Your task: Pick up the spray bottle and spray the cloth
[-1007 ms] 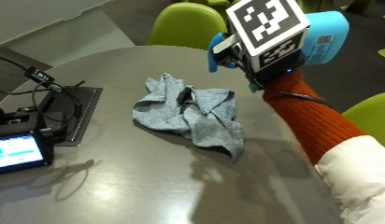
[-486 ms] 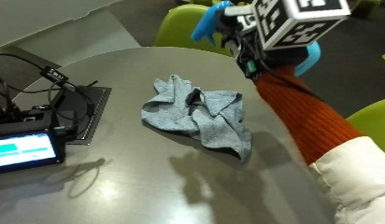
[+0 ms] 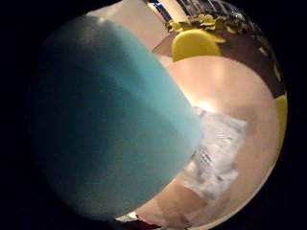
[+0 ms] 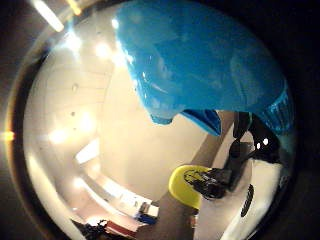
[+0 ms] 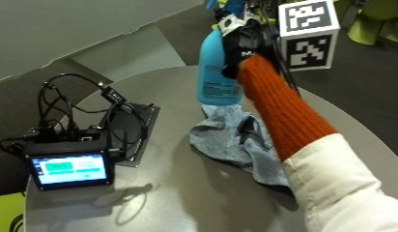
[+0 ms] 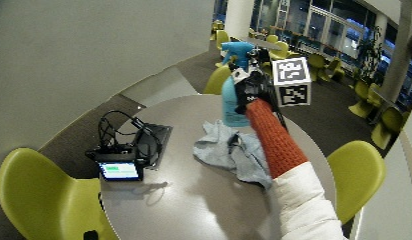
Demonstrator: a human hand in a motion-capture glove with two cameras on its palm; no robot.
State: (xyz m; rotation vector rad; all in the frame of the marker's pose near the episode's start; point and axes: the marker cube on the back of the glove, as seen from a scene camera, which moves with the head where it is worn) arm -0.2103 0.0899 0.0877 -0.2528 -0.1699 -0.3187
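Sleeve, white over rust-orange, reaching across the cloth toward the far side of the table.

Cloth (image 5: 241, 145): grey-blue, crumpled in a heap, lying flat on the table, partly under the sleeve.

Right hand (image 5: 245, 44): black-gloved, fingers curled round the neck of the spray bottle, held in the air above the far edge of the cloth. Trigger finger not clearly distinguishable.

Spray bottle (image 5: 217, 67): light blue body, darker blue head, upright, clear of the table, base hanging just above the far edge of the cloth; nozzle pointing out level rather than down at the cloth. Fills most of the little-finger palm view (image 3: 110, 124), cloth (image 3: 218, 153) visible below it.

Step in hand, judged: aiming before the spray. Best done by tipping the nozzle down toward the middle of the cloth, keeping the bottle over the fabric, well away from the electronics left of the cloth, then squeezing the trigger.

Table (image 5: 186, 203): round, grey, matt.

Small screen unit (image 5: 69, 170): lit display, left of the cloth, well apart from it; black cables and a flat dark pad behind it.

Room: yellow-green chairs (image 6: 39, 190) round the table, more of them beyond the cloth, grey wall, glazed front at the back.
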